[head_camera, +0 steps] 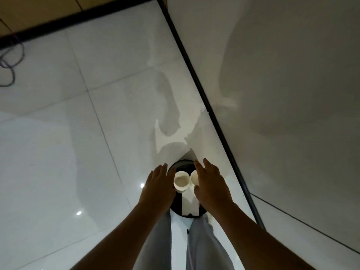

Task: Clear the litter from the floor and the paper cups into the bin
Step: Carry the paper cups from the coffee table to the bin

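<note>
1. While both arms reach forward and down from the bottom of the view, the left hand (pixel 158 189) and the right hand (pixel 211 189) hover over a round black bin (pixel 182 162) on the white tiled floor (pixel 58 152).
2. Left hand: fingers straight and spread, palm down, gripping nothing, its fingertips right beside the left cup.
3. Right hand: fingers straight too and a little apart, palm down, holding nothing, and it covers part of the right cup.
4. 2 white paper cups sit between the hands, mouths up, within the bin's dark opening: the left cup (pixel 181 181) in plain sight, the right cup (pixel 193 177) half hidden behind the right hand's fingers.
5. Whether the cups are resting inside the bin or in mid-air above it, I cannot tell.
6. Below the cups a white strip of paper (pixel 190 205) lies across the near side of the bin's opening.
7. The bin stands close to a white wall (pixel 292 75), whose dark skirting (pixel 196 82) runs diagonally past it.
8. The person's light trouser legs (pixel 200 244) show under the arms, just short of the bin.
9. Far left, a dark cable (pixel 11 63) loops on the floor, well apart from the bin.
</note>
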